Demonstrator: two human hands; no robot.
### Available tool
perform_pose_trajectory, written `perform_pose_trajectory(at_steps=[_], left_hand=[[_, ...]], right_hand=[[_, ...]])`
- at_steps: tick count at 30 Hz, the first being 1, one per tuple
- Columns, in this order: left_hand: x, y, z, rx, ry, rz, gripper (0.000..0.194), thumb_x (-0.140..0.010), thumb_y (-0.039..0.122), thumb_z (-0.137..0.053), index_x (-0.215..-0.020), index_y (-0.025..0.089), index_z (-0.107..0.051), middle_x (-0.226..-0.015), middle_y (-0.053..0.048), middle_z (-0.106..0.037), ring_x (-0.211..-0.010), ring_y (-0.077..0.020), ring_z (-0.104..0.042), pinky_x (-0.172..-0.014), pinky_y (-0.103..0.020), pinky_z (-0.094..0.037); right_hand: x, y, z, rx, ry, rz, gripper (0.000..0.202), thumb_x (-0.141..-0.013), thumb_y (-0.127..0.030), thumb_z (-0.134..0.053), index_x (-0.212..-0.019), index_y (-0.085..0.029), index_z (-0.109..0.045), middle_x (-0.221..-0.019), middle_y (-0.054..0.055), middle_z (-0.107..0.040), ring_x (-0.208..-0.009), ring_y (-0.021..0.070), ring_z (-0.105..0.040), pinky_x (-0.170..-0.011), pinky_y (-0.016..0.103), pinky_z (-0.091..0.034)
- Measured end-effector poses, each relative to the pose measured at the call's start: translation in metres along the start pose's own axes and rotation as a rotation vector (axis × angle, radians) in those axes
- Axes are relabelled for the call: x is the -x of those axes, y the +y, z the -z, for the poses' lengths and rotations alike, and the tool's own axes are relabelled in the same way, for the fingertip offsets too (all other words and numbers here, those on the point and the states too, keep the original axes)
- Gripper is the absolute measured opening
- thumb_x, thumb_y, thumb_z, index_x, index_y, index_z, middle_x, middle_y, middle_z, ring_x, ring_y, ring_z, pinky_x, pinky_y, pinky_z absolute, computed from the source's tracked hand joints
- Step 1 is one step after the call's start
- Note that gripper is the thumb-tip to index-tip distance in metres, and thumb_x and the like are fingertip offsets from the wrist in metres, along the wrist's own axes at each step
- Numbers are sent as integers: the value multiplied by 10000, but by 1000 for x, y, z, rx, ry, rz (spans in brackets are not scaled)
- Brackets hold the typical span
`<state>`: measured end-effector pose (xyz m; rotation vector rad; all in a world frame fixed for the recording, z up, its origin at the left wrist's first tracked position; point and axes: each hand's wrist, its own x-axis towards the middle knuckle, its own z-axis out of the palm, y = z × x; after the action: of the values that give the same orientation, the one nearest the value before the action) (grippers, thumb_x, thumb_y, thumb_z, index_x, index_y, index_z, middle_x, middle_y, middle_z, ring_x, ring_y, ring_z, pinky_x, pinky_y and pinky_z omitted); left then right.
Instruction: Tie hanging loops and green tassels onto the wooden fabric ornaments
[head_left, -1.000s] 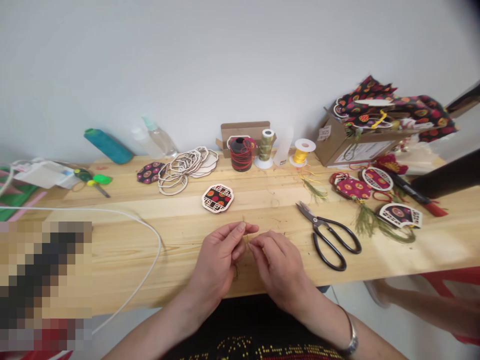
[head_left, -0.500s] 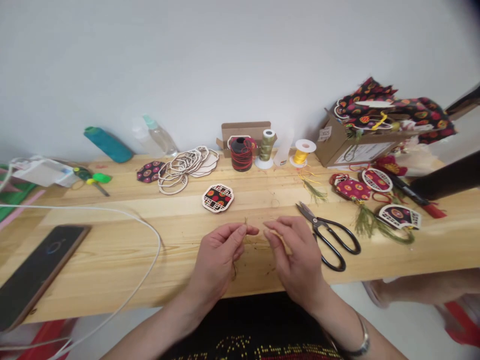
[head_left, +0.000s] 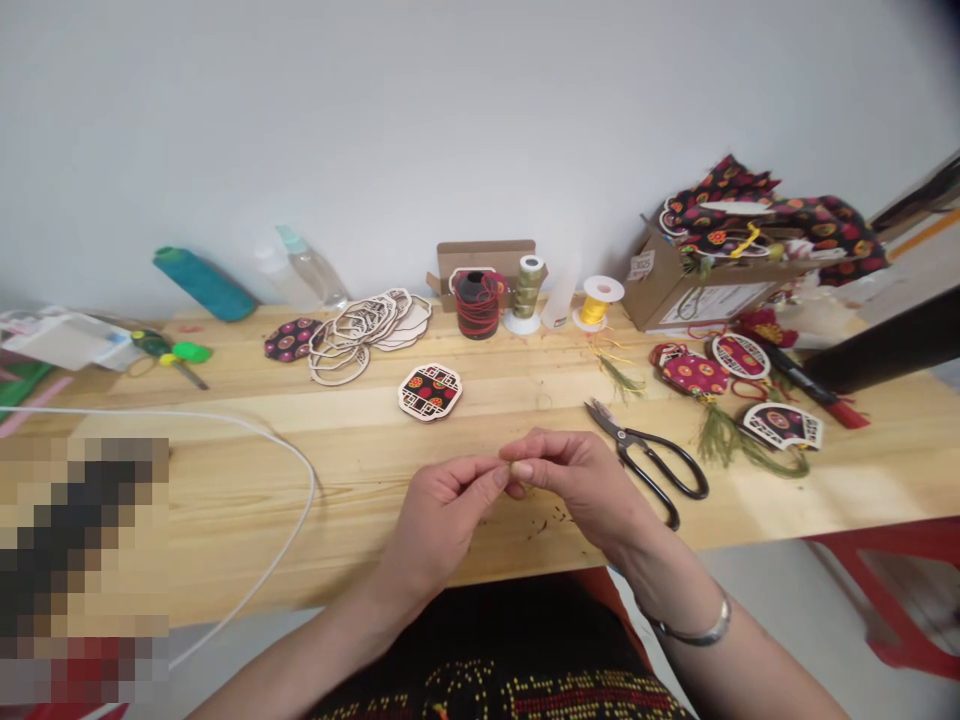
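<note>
Above the front of the table, my left hand (head_left: 442,515) and my right hand (head_left: 577,485) meet at the fingertips, both closed in a pinch. A tiny olive-yellow bit of thin thread (head_left: 512,468) shows between them; the rest of it is hidden by the fingers. Right of my right hand lie black-handled scissors (head_left: 651,455), blades partly apart and pointing away from me. Beyond my hands rests an octagonal ornament (head_left: 430,391) of patterned cloth in a pale cut-out frame.
Pale frames (head_left: 371,325) lie stacked at the back. Spools of red cord (head_left: 478,308), olive thread (head_left: 529,295) and yellow thread (head_left: 598,302) stand by the wall. Tasselled ornaments (head_left: 694,370) and a cardboard box (head_left: 697,285) of cloth are on the right. A white cable (head_left: 304,500) curves at left.
My right hand has come left so its fingertips touch those of my left hand; a gap was between them before. The view has shifted slightly. The leg at lower right is out of sight.
</note>
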<state>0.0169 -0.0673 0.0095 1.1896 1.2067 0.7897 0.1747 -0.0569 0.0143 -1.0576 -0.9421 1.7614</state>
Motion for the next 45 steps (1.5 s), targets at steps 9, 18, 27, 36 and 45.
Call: perform_pose_trajectory(at_steps=[9, 18, 27, 36, 45], left_hand=[[0, 0, -1, -13, -19, -38, 238, -799, 349, -593, -647, 195, -694, -607, -9, -596, -563, -118, -463, -529, -231, -339], [0, -2, 0, -66, -28, -100, 178, -815, 302, -585, -733, 213, -715, -675, -11, -652, -658, -137, -546, -639, -255, -408], [-4, -4, 3, -166, -15, -235, 153, -808, 258, -595, -861, 243, -738, -724, -19, -638, -739, -166, -571, -714, -294, -429], [-10, -8, 3, -284, 9, -281, 127, -797, 271, -606, -805, 268, -733, -930, -49, -666, -957, -213, -558, -896, -406, -396], [-12, -14, 10, -480, 230, -330, 376, -782, 258, -606, -1158, 265, -617, -1369, -83, -425, -1182, -253, -428, -1011, -469, -314]], right_hand=[[0, 3, -2, -41, -24, 65, 177, -667, -261, -731, -620, -155, -597, -538, -40, -602, -546, 101, -568, -627, 273, -464], [-1, 2, 2, 39, 53, 132, 165, -709, -254, -681, -622, -149, -589, -565, -41, -570, -558, 76, -510, -626, 238, -429], [1, -13, 12, 210, 242, 271, 197, -720, -322, -652, -629, -165, -574, -570, -43, -468, -552, 78, -369, -536, 230, -323], [7, -33, 21, 281, 340, 430, 191, -741, -299, -641, -620, -176, -558, -587, -29, -468, -571, 90, -382, -543, 245, -337], [6, -48, 20, 299, 380, 451, 159, -729, -282, -645, -628, -176, -584, -561, -38, -465, -517, 75, -356, -504, 240, -300]])
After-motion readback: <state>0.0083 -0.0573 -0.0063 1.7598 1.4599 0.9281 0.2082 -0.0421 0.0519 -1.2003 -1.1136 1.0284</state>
